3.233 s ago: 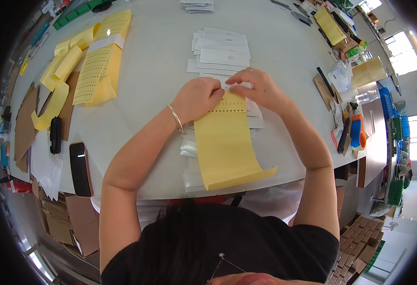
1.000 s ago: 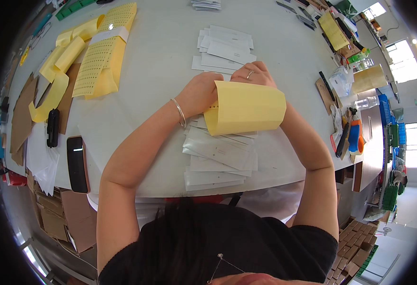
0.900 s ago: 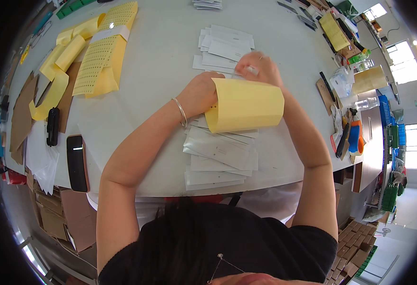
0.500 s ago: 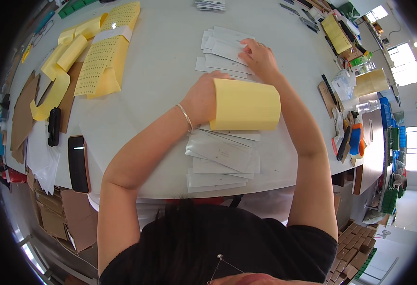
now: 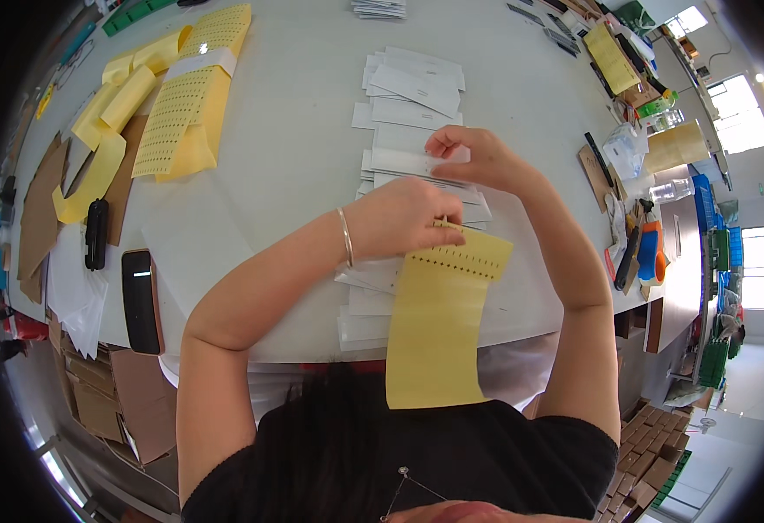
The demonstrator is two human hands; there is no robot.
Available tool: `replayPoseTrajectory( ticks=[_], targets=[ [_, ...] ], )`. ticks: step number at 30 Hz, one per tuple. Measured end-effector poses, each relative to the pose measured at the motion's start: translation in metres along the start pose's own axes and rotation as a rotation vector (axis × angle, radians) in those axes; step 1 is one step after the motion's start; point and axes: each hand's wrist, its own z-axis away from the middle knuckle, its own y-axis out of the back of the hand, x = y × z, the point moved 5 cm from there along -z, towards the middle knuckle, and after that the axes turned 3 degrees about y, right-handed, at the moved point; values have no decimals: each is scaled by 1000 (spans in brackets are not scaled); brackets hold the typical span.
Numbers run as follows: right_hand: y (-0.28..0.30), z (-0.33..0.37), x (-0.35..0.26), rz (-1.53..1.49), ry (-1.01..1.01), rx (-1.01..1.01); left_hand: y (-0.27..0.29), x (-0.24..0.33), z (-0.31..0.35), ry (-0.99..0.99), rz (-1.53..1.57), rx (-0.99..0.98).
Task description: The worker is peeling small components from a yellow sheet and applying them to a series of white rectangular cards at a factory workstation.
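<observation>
A strip of yellow sheet with rows of small dark marks along its upper part hangs from my left hand. The left fingers are closed on its top edge, and its lower end reaches past the table edge over my black shirt. Just beyond, my right hand hovers over or touches a white flat packet; its thumb and forefinger are curved and apart. A column of overlapping white packets runs away from me up the table. More packets lie nearer, partly covered by the yellow sheet.
At left lie a long dotted yellow sheet stack, loose yellow strips, a black stapler-like tool and a phone. An orange-and-blue tape roll and a clear cup are at right. Another packet pile lies far off.
The yellow sheet, curled over the left hand before, now hangs straight down toward me. My right hand has come nearer along the packets, and my left hand has shifted slightly right and nearer.
</observation>
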Motion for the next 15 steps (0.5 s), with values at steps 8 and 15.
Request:
replayPoseTrajectory(
  ticks=[8,15],
  targets=[
    [18,33,-45,-90,221,123,23,-30,2,454,471,52],
    [10,42,-59,373,493,347,27,-40,2,554,619,95]
  ],
)
